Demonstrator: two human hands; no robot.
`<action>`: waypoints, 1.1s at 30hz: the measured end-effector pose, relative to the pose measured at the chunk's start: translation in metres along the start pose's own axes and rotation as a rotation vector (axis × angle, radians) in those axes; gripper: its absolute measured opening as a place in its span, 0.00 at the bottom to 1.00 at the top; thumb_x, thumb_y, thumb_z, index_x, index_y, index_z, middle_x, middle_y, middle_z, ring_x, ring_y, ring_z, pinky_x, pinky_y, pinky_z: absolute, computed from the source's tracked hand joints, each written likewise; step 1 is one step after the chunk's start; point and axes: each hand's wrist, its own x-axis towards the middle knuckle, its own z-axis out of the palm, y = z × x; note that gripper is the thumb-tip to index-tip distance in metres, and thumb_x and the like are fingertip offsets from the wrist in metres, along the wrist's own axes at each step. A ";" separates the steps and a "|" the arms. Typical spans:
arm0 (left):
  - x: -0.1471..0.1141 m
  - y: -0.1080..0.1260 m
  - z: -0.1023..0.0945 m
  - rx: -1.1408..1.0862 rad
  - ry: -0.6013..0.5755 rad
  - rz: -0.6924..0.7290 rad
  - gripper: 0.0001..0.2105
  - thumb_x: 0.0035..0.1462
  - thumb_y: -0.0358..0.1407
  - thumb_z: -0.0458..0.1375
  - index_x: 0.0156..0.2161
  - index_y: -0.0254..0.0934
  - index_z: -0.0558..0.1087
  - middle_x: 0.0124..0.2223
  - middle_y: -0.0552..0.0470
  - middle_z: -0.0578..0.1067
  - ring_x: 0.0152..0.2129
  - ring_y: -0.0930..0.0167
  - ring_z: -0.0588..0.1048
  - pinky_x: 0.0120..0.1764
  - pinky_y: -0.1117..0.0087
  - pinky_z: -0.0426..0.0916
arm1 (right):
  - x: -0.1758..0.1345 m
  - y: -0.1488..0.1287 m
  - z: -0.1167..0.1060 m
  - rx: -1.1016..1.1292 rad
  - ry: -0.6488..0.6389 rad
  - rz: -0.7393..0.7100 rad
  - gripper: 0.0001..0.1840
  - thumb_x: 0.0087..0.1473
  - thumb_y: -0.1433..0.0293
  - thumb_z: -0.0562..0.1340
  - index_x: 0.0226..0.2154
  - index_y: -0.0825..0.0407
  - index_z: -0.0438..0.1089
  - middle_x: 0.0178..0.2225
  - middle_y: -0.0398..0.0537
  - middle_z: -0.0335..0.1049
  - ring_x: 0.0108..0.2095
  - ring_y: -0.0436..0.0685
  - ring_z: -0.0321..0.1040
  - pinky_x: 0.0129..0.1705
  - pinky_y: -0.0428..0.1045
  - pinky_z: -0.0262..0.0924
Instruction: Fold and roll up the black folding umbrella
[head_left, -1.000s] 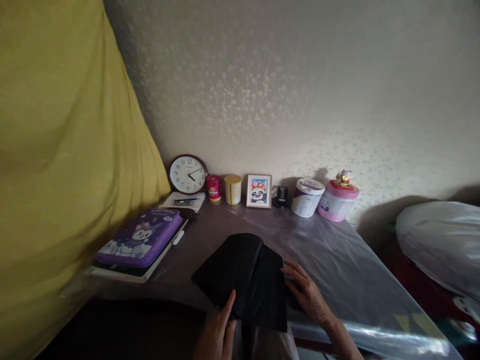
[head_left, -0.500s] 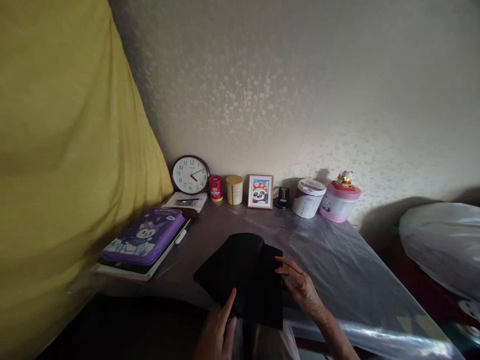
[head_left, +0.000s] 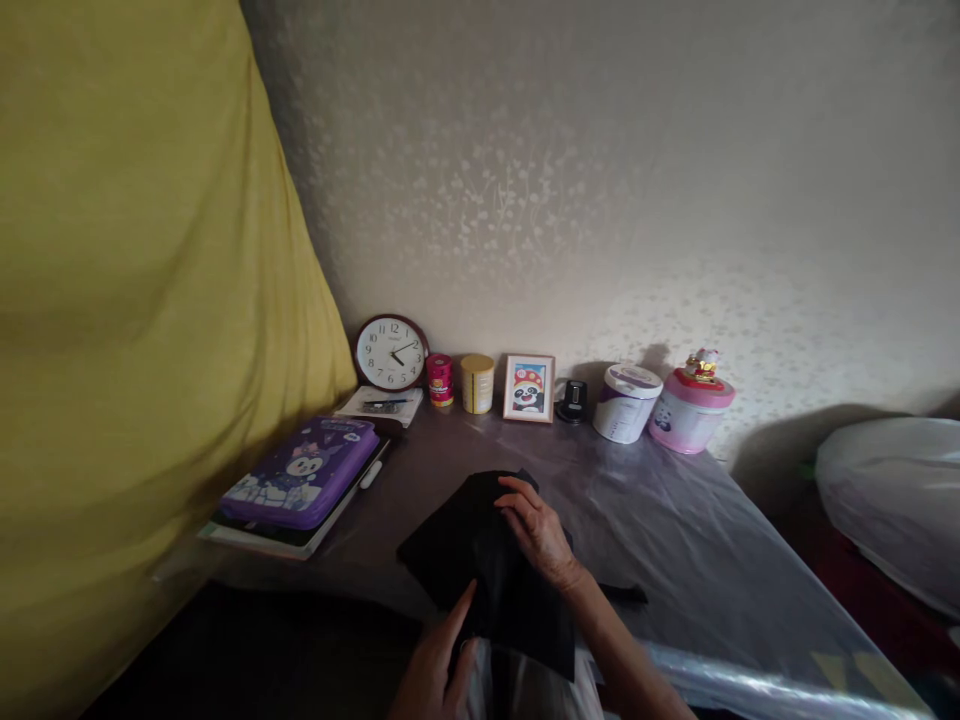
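Observation:
A black piece of cloth (head_left: 450, 540), dark and partly folded, spreads over the front edge of the table. My left hand (head_left: 442, 660) grips its lower edge, with the index finger lying along the top. My right hand (head_left: 536, 530) is over the upper right part of the cloth, its fingers bent together and pinching the fabric. A narrow black strip (head_left: 626, 594) sticks out to the right from behind my right forearm; whether it joins the cloth is hidden.
On the left, a purple pencil case (head_left: 307, 475) lies on books beside a yellow curtain (head_left: 150, 300). Along the wall stand a clock (head_left: 391, 352), a red can (head_left: 440, 380), a yellow-lidded tin (head_left: 477, 384), a picture frame (head_left: 529, 388), a black gadget (head_left: 573, 401) and two tubs (head_left: 627, 405).
My right hand has moved left and up from the cloth's right edge onto its upper part. A black strip now shows on the right. My left hand keeps its hold.

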 end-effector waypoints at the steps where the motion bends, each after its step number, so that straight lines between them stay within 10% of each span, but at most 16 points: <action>1: 0.000 0.001 0.000 -0.001 0.005 -0.002 0.23 0.65 0.39 0.49 0.64 0.41 0.61 0.65 0.50 0.65 0.62 0.68 0.64 0.62 0.66 0.60 | 0.002 0.000 0.005 -0.015 -0.010 -0.002 0.11 0.64 0.74 0.53 0.41 0.49 0.71 0.53 0.54 0.69 0.50 0.56 0.71 0.51 0.52 0.68; 10: -0.005 0.014 0.004 0.185 0.008 -0.075 0.36 0.58 0.30 0.50 0.69 0.36 0.41 0.66 0.42 0.62 0.60 0.65 0.66 0.58 0.65 0.64 | 0.012 0.000 0.028 -0.170 -0.093 -0.051 0.12 0.64 0.74 0.54 0.41 0.50 0.73 0.53 0.55 0.70 0.50 0.57 0.72 0.50 0.52 0.70; 17: 0.000 0.019 0.002 0.468 -0.192 -0.095 0.33 0.59 0.28 0.47 0.68 0.43 0.46 0.63 0.33 0.65 0.58 0.58 0.69 0.54 0.58 0.69 | 0.019 0.000 0.036 -0.264 -0.155 -0.104 0.11 0.62 0.75 0.56 0.40 0.50 0.73 0.51 0.53 0.72 0.46 0.57 0.74 0.48 0.51 0.71; 33: -0.007 0.002 0.014 0.261 0.031 -0.053 0.29 0.58 0.28 0.48 0.66 0.41 0.57 0.58 0.42 0.73 0.57 0.63 0.70 0.56 0.65 0.67 | -0.005 0.020 0.020 -0.180 -0.108 -0.032 0.13 0.65 0.70 0.55 0.45 0.51 0.74 0.49 0.54 0.75 0.53 0.62 0.69 0.56 0.64 0.62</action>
